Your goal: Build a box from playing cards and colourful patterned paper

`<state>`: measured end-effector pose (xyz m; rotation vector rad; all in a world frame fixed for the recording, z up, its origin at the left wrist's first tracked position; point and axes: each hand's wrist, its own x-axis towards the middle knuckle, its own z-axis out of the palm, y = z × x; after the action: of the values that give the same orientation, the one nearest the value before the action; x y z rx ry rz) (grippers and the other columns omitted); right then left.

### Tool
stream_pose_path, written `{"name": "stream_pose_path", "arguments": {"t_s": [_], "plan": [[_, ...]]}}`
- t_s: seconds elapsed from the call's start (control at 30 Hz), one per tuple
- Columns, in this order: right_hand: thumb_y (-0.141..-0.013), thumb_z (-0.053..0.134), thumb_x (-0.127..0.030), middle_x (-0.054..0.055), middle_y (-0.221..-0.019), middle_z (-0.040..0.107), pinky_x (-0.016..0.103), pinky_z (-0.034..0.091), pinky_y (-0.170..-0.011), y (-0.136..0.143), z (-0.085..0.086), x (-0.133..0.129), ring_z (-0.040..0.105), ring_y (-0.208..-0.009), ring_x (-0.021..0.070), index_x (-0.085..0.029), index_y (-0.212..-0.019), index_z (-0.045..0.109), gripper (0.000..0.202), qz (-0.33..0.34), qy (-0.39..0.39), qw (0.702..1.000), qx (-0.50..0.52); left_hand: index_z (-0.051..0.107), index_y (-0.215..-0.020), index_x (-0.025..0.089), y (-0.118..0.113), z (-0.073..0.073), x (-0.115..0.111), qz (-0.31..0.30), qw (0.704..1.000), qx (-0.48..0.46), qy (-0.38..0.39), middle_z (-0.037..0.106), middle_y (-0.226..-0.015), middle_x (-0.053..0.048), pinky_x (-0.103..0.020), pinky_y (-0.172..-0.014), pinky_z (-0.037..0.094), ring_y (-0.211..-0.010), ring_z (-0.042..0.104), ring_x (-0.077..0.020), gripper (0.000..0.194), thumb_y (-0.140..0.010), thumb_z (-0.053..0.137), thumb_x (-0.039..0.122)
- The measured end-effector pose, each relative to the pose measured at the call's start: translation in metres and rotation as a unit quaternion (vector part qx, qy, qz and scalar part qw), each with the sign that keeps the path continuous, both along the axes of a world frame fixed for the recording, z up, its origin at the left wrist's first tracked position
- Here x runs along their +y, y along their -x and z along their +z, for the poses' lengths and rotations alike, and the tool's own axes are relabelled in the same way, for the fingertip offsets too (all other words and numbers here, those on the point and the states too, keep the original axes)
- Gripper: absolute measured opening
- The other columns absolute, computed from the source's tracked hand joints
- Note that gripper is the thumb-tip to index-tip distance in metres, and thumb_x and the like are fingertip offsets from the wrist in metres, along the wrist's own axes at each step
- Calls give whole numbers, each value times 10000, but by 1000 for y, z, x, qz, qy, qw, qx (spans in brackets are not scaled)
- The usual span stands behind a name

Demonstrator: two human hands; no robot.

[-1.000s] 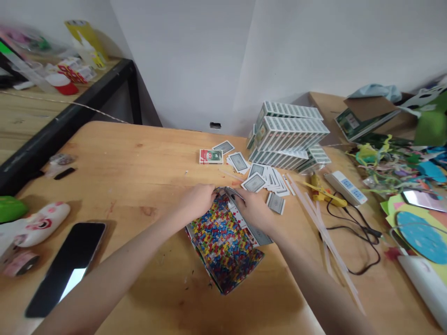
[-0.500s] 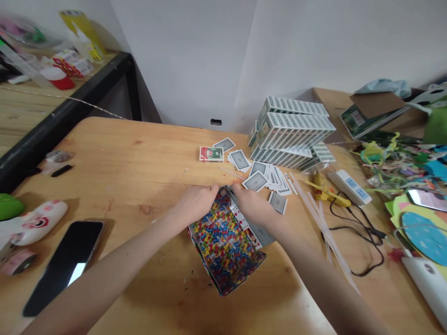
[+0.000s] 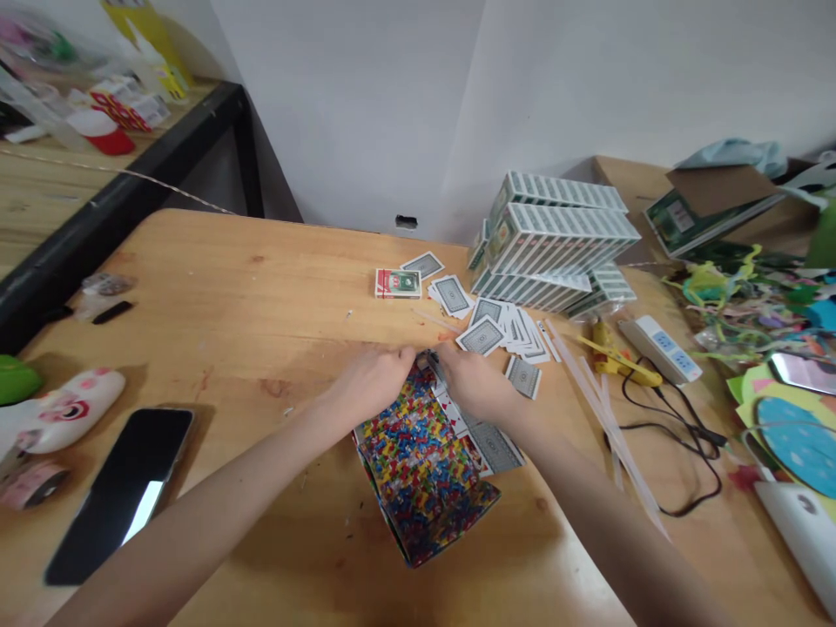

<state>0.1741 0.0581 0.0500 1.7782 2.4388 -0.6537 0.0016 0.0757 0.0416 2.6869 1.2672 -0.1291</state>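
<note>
A box-like piece [image 3: 418, 453] with a busy red, blue and yellow pattern stands on the wooden table in front of me. Playing cards [image 3: 497, 446] line its right side, some showing red diamonds and others grey backs. At its far end, my left hand [image 3: 374, 380] is closed on the left part of the edge. Close beside it, my right hand [image 3: 478, 380] grips the same far edge, over the card-covered side. Fingertips of both hands are partly hidden there. Just beyond my right hand lie loose playing cards [image 3: 482, 335], face down.
Stacked long boxes of cards [image 3: 562, 239] stand against the wall, near a card pack [image 3: 398, 283]. On the right are a yellow glue gun [image 3: 617, 361], glue sticks [image 3: 604, 418], a power strip [image 3: 663, 348] and cables. A phone [image 3: 124, 496] lies at left.
The view has shifted slightly. Both hands stay on the far edge of the patterned piece, whose near end sits a little lower in view; the grip looks the same.
</note>
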Motion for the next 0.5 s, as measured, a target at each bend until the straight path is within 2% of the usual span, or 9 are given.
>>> {"name": "stream_pose_path", "arguments": {"t_s": [0.1, 0.23, 0.3, 0.4, 0.5], "plan": [[-929, 298, -272, 114, -938, 670, 303, 452, -770, -19, 4, -11, 625, -878, 197, -143, -1009, 574, 315, -38, 11, 986, 159, 526, -969, 116, 3, 4, -6, 35, 999, 22, 13, 667, -768, -136, -321, -588, 472, -700, 658, -256, 253, -826, 330, 44], [-901, 401, -351, 104, -1288, 536, 319, 439, -929, -45, -3, -42, 527, -1145, 175, -180, -1261, 459, 402, -94, 68, 926, 360, 530, -1015, 107, 10, 4, -12, 94, 994, 16, 55, 669, -734, -134, -311, -553, 472, -659, 659, -252, 266, -854, 318, 94], [-886, 432, -348, 95, -1315, 514, 343, 429, -958, -49, -12, -55, 511, -1169, 182, -191, -1286, 446, 430, -126, 52, 917, 375, 528, -1050, 118, 14, 0, -14, 112, 989, -57, 79, 681, -860, -136, -312, -645, 495, -762, 663, -231, 276, -891, 305, 152], [-905, 373, -313, 95, -1253, 570, 372, 447, -939, -44, -21, -65, 557, -1111, 196, -181, -1258, 496, 397, -164, 24, 930, 328, 515, -1119, 141, 15, -8, -14, 127, 967, -191, 111, 642, -1098, -110, -280, -820, 477, -973, 620, -180, 309, -910, 290, 172], [-903, 345, -275, 92, -1189, 615, 375, 469, -904, -38, -22, -64, 583, -1068, 208, -160, -1243, 520, 399, -165, 9, 942, 292, 530, -1129, 145, 14, -12, -16, 137, 951, -239, 142, 635, -1130, -99, -276, -842, 473, -987, 615, -173, 329, -906, 291, 178]]}}
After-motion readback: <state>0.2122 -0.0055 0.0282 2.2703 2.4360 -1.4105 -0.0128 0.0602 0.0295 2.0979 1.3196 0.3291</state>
